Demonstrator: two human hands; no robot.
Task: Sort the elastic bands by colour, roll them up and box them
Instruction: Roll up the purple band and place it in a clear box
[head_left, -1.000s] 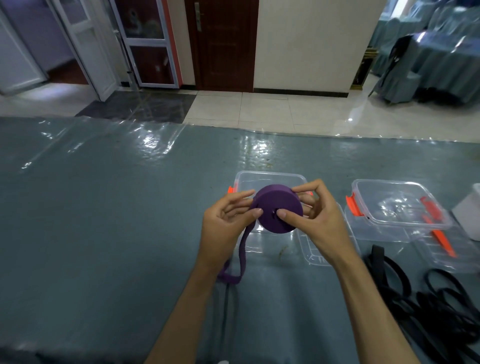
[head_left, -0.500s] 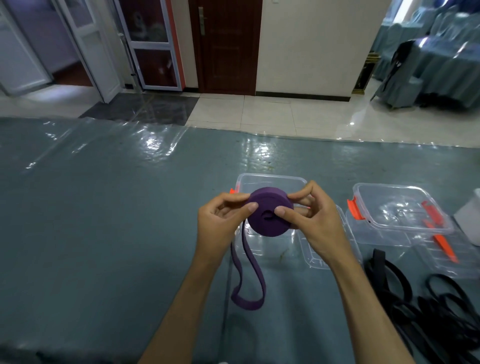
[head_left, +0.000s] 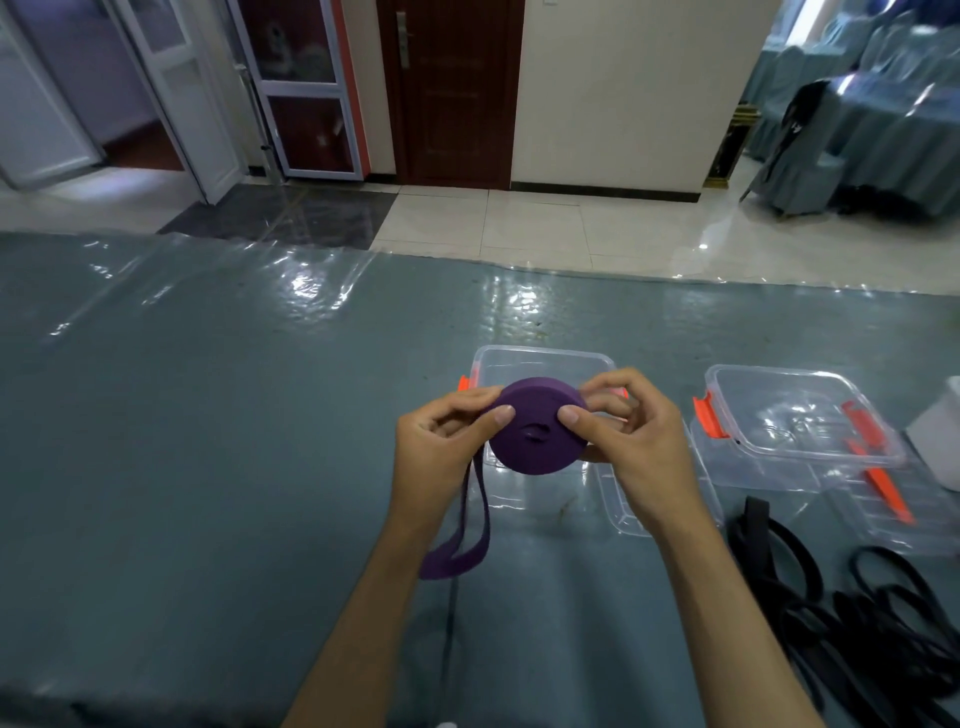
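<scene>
purple roll (head_left: 537, 428) between both hands' grip

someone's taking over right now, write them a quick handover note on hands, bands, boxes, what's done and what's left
Left hand and right hand both grip the purple band roll, held above the open clear box.
A purple tail hangs unrolled below the left hand.
Second clear box with orange clips sits to the right, nothing in it.
Black bands lie loose in a pile at the near right.
Done: purple mostly rolled.
Left: finish the tail, box the roll, then roll and box the black bands.
</scene>
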